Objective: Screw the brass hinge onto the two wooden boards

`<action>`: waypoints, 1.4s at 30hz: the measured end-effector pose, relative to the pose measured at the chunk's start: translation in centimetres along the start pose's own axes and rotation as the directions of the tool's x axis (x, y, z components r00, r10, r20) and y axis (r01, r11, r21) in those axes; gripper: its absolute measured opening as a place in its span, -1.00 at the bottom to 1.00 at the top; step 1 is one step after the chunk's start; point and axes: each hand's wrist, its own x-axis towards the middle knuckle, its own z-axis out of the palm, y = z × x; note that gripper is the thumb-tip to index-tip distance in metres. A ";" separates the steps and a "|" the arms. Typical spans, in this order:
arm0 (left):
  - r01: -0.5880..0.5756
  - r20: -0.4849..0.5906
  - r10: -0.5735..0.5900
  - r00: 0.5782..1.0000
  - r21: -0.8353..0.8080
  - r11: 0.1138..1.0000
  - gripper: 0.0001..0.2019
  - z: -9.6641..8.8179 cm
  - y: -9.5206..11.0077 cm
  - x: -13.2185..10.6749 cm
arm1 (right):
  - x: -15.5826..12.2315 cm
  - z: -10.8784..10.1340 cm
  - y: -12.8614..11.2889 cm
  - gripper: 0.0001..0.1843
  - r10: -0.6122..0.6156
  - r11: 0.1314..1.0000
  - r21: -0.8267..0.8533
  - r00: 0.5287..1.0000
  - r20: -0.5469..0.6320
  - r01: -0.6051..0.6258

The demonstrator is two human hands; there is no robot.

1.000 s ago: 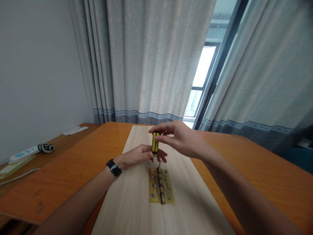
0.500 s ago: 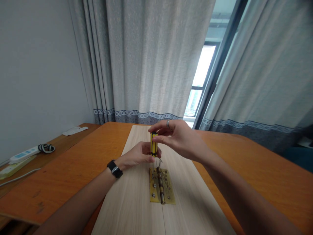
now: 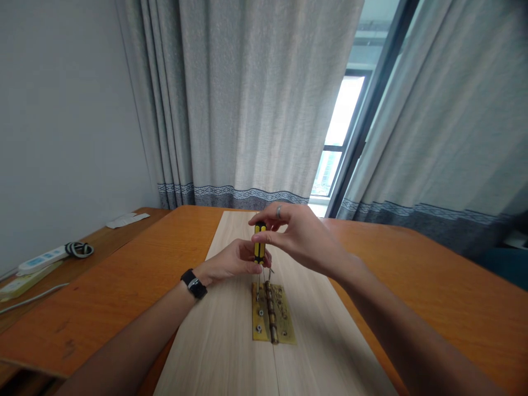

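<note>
A screwdriver (image 3: 259, 250) with a yellow-and-black handle stands upright over the left leaf of a brass hinge (image 3: 264, 324). Its tip meets a screw at the far end of that leaf. My right hand (image 3: 301, 234) grips the top of the handle between thumb and fingers. Lower down, my left hand (image 3: 237, 259) is closed around the handle's base near the shaft. Two more screws (image 3: 259, 321) show in the near part of the left leaf. Several loose screws (image 3: 280, 305) appear to lie on the right leaf. The hinge spans the seam of two pale wooden boards (image 3: 223, 341).
Beneath the boards is an orange-brown table (image 3: 136, 297). A power strip (image 3: 45, 259) with a coiled cable lies at the far left, near a white paper or packet (image 3: 127, 220). Grey curtains (image 3: 264, 110) and a window (image 3: 340, 126) stand behind.
My right hand has shifted slightly around the handle, and the screwdriver handle has turned a little. My left hand stays in the same place.
</note>
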 end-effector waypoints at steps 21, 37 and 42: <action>0.008 -0.012 -0.009 1.000 -0.048 0.999 -0.52 -0.3 0.0 -0.2 | 0.0 -0.3 0.2 -0.77 -0.045 0.999 0.021 0.999 0.003 0.045; -0.009 0.043 0.011 0.999 -0.030 0.999 -0.55 -0.1 0.0 -0.1 | 0.0 0.1 0.4 -0.79 -0.027 0.999 -0.035 1.000 0.003 0.028; 0.008 0.083 -0.004 0.997 -0.049 0.999 -0.42 0.1 0.0 -0.3 | -0.1 -0.2 0.3 -0.66 0.003 0.999 0.034 1.000 0.023 -0.004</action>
